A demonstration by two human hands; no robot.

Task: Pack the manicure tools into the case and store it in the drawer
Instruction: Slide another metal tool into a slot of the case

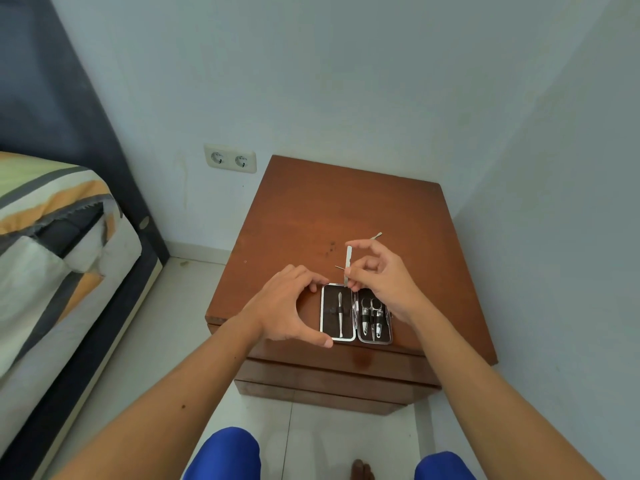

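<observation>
An open manicure case (pixel 356 313) with a metal rim lies near the front edge of the wooden nightstand (pixel 332 209). Its left half holds one slim tool (pixel 340 314) under a strap. Its right half holds scissors and clippers (pixel 373 315). My left hand (pixel 287 306) grips the left half of the case, fingers at its top corner and thumb at its bottom edge. My right hand (pixel 381 271) pinches a flat metal nail file (pixel 348 265) upright just above the top of the case. A thin metal tool (pixel 375 235) lies on the wood behind my right hand.
The nightstand's drawer fronts (pixel 332 379) below the top are closed. A bed (pixel 52 254) with a striped cover stands to the left. A wall socket (pixel 230 158) sits behind. My knees in blue (pixel 225 455) are above the tiled floor.
</observation>
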